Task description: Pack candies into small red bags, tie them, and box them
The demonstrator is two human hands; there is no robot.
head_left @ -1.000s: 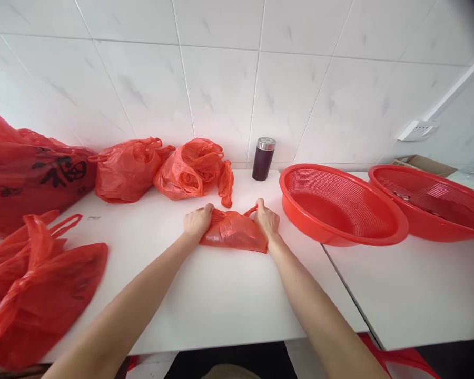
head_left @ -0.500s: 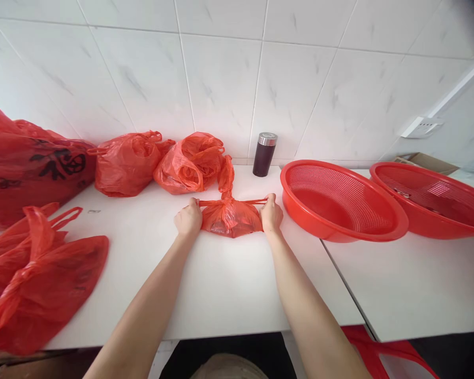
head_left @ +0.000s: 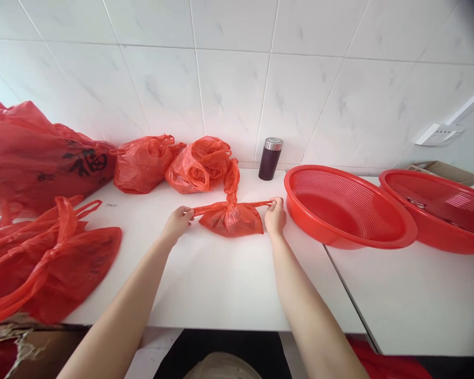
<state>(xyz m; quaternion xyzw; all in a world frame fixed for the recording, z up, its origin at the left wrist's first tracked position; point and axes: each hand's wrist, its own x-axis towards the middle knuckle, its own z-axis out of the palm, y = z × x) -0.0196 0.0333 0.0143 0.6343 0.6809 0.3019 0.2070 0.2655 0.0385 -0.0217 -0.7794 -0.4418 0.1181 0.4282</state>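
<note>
A small filled red plastic bag [head_left: 237,221] lies on the white table [head_left: 221,295] in front of me, gathered at its top with a twisted tail of plastic pointing toward the wall. My left hand [head_left: 177,223] pinches the bag's left handle and pulls it out sideways. On the other side, my right hand [head_left: 275,216] is closed on the thinner right handle, drawn straight. Both handles look taut. What is inside the bag shows only as darker shapes through the plastic.
Two red plastic baskets, one near [head_left: 347,210] and one farther right [head_left: 438,210], stand on the right. A dark thermos [head_left: 270,159] is by the tiled wall. Stuffed red bags [head_left: 199,166] line the back; a large red bag [head_left: 43,158] and tied bags [head_left: 75,268] lie left.
My left hand has moved outward to the left, stretching the left handle longer. My right hand has shifted slightly right. The whole view has tilted and turned a little left.
</note>
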